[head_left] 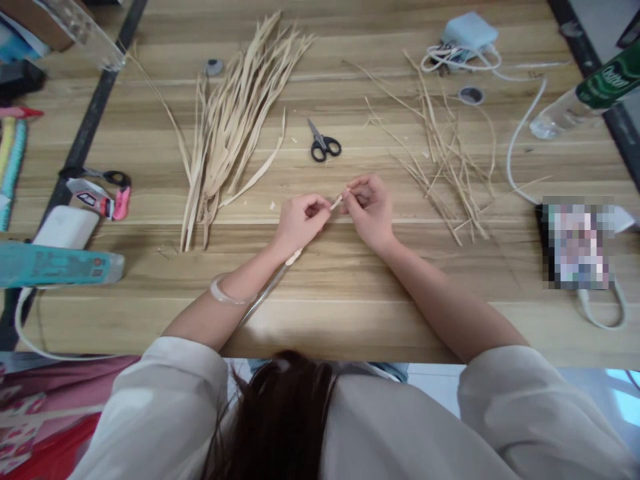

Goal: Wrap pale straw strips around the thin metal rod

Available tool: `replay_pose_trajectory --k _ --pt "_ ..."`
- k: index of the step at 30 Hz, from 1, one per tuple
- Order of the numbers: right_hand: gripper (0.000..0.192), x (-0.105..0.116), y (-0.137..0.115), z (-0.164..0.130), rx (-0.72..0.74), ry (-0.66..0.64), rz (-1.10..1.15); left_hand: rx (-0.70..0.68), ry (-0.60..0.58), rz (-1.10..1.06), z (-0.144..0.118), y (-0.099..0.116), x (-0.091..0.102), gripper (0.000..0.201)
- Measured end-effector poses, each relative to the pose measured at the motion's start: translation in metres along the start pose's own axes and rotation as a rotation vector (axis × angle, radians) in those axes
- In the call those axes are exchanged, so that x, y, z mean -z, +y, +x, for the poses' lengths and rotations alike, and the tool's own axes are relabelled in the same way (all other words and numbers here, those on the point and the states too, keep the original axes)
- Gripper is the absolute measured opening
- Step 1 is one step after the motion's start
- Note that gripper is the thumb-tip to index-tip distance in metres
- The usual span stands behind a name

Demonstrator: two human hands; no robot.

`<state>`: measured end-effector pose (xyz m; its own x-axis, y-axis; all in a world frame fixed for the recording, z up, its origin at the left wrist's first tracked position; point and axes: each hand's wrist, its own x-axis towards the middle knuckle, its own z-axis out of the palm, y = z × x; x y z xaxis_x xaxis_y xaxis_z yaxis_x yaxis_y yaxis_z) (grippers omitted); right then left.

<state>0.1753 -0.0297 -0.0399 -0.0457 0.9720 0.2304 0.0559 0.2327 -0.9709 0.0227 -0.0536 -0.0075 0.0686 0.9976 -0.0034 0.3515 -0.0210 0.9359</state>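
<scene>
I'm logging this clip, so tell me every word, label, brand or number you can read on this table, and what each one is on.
Green label of the plastic bottle: white lettering, too cut off and blurred to read.
Teal tube: small dark print, too small to read.
Small packet by the pink-handled tool: dark marks, illegible.
Phone screen: pixelated, unreadable.
Nothing legible on the scissors or the strip pinched between both hands.

sleeves: pale grey, rolled up | left wrist: clear bangle | hair: dark
</scene>
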Motion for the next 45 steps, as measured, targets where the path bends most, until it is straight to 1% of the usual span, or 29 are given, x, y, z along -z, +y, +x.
replay_pose_trajectory --k 6,13,21,26,31,34,39,45 --pt "0.019 -0.001 -0.002 0.0 -0.009 0.0 0.016 0.015 -0.001 -0.035 0.0 0.0 0.0 0.01" --pt "0.023 -0.003 -0.001 -0.001 -0.02 0.005 0.037 0.025 0.006 -0.055 0.0 0.002 -0.001 0.01" --pt "0.021 -0.002 0.005 0.001 -0.023 0.004 0.025 0.003 0.009 -0.079 0.002 -0.004 -0.001 0.012" --pt "0.015 0.001 0.008 0.002 0.032 0.035 -0.075 0.002 0.012 -0.089 0.003 -0.005 -0.002 0.012" --pt "0.011 0.003 0.004 0.004 0.113 0.085 -0.186 0.002 0.011 -0.096 0.003 -0.005 -0.002 0.012" --pt "0.012 0.003 0.004 0.004 0.111 0.081 -0.214 -0.004 0.011 -0.086 0.003 -0.005 -0.002 0.012" --pt "0.012 0.002 0.005 0.002 0.053 0.039 -0.138 0.0 0.005 -0.089 0.002 -0.004 -0.002 0.011" --pt "0.009 -0.001 0.001 0.002 0.03 0.006 -0.069 0.0 0.007 -0.105 0.003 -0.005 -0.002 0.01"
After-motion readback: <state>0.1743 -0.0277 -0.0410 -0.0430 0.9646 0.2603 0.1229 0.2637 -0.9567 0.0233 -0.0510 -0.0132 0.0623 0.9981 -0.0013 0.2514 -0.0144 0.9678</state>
